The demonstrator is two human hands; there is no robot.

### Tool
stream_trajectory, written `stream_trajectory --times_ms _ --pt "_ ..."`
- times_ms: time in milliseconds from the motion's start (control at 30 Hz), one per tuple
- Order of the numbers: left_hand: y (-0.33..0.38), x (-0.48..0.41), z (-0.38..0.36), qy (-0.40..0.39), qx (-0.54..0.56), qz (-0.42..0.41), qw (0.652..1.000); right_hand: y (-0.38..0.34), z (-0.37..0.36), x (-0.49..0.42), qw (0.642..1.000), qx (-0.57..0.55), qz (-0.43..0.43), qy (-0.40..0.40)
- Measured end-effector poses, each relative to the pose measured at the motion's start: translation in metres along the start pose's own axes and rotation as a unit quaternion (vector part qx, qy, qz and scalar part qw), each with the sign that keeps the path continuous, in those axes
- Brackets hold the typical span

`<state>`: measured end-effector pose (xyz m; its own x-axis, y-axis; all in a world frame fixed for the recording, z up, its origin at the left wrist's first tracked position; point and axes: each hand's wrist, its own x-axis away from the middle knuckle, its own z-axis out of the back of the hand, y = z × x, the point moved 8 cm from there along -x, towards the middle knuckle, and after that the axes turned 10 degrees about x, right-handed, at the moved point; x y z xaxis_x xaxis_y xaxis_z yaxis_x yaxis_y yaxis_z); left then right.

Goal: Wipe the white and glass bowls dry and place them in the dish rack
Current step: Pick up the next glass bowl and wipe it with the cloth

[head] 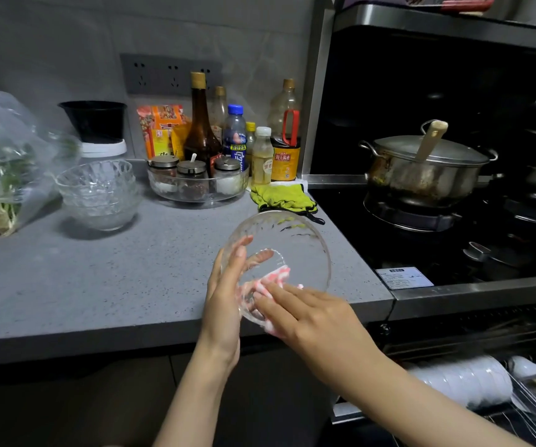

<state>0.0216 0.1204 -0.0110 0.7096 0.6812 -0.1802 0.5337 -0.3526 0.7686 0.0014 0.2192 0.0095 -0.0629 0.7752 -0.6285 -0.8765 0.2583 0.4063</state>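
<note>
A clear glass bowl (295,243) is tilted on its side above the counter's front edge, its opening turned toward me. My left hand (224,295) holds it from the left, fingers curled round the rim and base. My right hand (305,309) presses a pink and white cloth (270,280) against the inside of the bowl. A stack of several glass bowls (99,191) stands on the counter at the back left. White bowls (463,382) lie on edge in the pulled-out dish rack (524,417) at the lower right.
The grey counter (99,285) holds a plastic bag of greens (5,162), a black cup (95,121), sauce bottles (202,124), a tray of spice jars (195,182) and a green mitt (283,196). A steel pot (424,166) sits on the stove to the right.
</note>
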Motion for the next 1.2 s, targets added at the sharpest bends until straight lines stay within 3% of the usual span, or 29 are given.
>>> stream_trajectory --times_ms 133,367,467,600,833,933,1100,1200 --pt "-0.014 0.011 -0.007 0.041 0.022 -0.027 0.999 -0.003 0.013 -0.016 0.996 -0.040 -0.079 0.023" --pt "0.011 0.000 0.008 -0.021 -0.043 -0.018 0.999 0.002 -0.002 0.004 0.996 0.062 0.065 0.006" --pt "0.008 0.004 0.007 -0.009 -0.022 -0.016 1.000 -0.004 0.000 0.001 0.996 0.072 0.050 0.025" --pt "-0.011 0.010 0.003 0.025 0.023 -0.014 0.999 -0.018 0.002 -0.011 0.999 -0.022 -0.026 0.042" --pt "0.008 -0.002 0.018 -0.032 -0.063 0.023 0.997 0.001 -0.010 0.007 0.995 0.061 0.085 0.001" --pt "0.002 0.001 0.013 -0.014 -0.042 0.015 0.999 0.001 -0.012 0.004 0.997 0.054 0.055 0.002" --pt "-0.016 0.006 0.002 0.023 -0.010 -0.008 1.000 -0.009 -0.007 -0.008 0.996 -0.063 -0.055 0.024" --pt "-0.009 0.000 0.011 0.012 -0.015 0.014 1.000 -0.007 -0.012 0.002 0.999 -0.047 0.012 0.023"
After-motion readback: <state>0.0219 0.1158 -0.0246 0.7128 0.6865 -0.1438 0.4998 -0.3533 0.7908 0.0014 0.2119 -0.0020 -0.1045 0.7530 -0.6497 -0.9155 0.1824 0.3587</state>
